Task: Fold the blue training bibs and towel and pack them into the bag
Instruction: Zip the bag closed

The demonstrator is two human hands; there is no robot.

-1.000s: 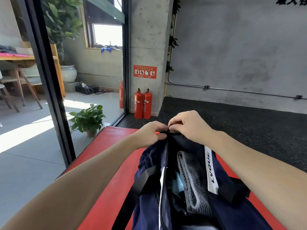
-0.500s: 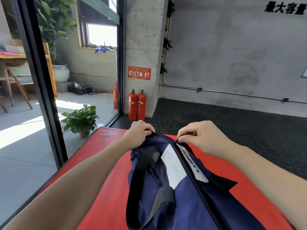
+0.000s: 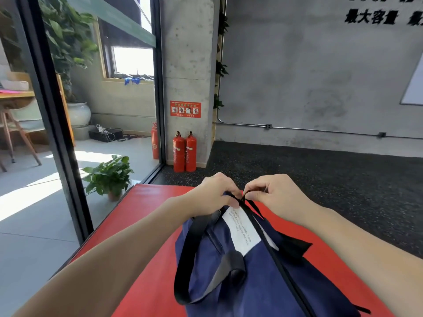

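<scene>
The navy blue fabric duffel bag (image 3: 247, 277) lies lengthwise on the red padded mat (image 3: 146, 291), zipped shut along its top, the black zipper line (image 3: 281, 266) running from the far end toward the camera. A white printed label (image 3: 241, 232) sits beside the zip, and a black webbing carry strap (image 3: 185, 252) loops down the left side. Both hands are at the bag's far end. The left hand (image 3: 211, 194) is curled over the fabric there, gripping it. The right hand (image 3: 278, 194) pinches the black zipper pull (image 3: 243, 197) between thumb and forefinger, just beside the left hand, fingers almost touching. Beyond the mat stand two red fire extinguishers (image 3: 185, 151) against the concrete pillar (image 3: 188, 65).
</scene>
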